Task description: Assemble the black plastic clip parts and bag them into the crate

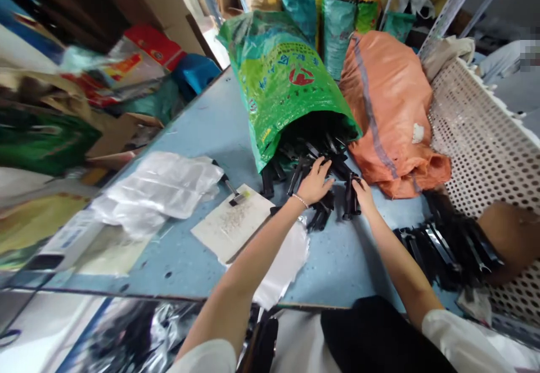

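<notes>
My left hand [313, 184] lies with spread fingers on a heap of long black pieces [304, 162] spilling from the mouth of a green woven sack [291, 75]. Beside it, my right hand [365, 197] has its fingers curled against the side of a few black pieces [349, 197] lying parallel on the blue table [194, 125]. More loose black pieces [321, 214] sit just below my left hand. The exact kind of these pieces is too small to make out. White sheets [287, 260] lie partly under my left forearm.
Left of my arms are a pale board [232, 221] with a black-handled tool [234, 193] on it and clear plastic bags [164, 187]. An orange sack [388, 108] leans right, near a perforated panel [485, 131]. Black pieces with shiny metal parts [447, 246] are lined up at right.
</notes>
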A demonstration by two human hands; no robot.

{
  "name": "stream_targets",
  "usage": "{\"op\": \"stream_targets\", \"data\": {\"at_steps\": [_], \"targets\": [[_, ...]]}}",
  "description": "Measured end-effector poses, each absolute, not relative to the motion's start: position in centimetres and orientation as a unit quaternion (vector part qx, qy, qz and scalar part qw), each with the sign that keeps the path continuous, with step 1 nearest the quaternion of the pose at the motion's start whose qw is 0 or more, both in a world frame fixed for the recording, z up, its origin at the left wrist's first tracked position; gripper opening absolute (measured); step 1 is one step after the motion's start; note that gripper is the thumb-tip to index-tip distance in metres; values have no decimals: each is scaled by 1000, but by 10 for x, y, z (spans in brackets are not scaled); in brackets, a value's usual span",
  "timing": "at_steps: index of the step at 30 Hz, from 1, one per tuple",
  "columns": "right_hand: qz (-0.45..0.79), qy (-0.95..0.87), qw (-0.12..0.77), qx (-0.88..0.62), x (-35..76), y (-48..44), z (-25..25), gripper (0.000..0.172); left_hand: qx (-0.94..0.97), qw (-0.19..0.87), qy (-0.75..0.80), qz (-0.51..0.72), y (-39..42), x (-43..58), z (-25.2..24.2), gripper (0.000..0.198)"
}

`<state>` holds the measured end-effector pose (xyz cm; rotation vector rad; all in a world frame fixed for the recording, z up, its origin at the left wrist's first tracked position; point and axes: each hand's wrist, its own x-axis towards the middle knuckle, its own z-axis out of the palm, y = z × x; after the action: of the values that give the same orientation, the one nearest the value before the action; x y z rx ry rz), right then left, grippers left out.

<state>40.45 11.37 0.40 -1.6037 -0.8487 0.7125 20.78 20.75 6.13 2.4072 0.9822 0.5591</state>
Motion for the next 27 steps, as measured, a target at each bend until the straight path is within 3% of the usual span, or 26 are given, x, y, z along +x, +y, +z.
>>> {"op": "stream_targets", "data": {"at_steps": [4, 8, 11, 15, 18, 22, 27], "targets": [[311, -335, 606, -652, 390, 75, 36, 48, 882, 259, 327, 220, 177, 205, 86, 50], [332, -354, 639, -597, 353, 22, 64, 45, 774, 540, 215, 252, 89, 199, 79, 91], [219, -479, 550, -649, 342, -17, 76, 37, 657, 680, 227, 234, 29, 180, 72, 99], [22, -675, 356, -646, 358, -51, 79, 27, 627, 687, 278, 238, -9, 152, 79, 100], [-16, -746, 277, -605, 372, -64, 76, 26, 631, 691, 286, 207, -22, 143, 86, 96], [52, -746, 298, -593, 367, -74, 74, 37, 644, 684, 284, 192, -39, 143, 88, 93], [352, -502, 449, -650, 339, -79, 69, 52, 668, 633, 334, 202, -45, 152, 74, 100]]}}
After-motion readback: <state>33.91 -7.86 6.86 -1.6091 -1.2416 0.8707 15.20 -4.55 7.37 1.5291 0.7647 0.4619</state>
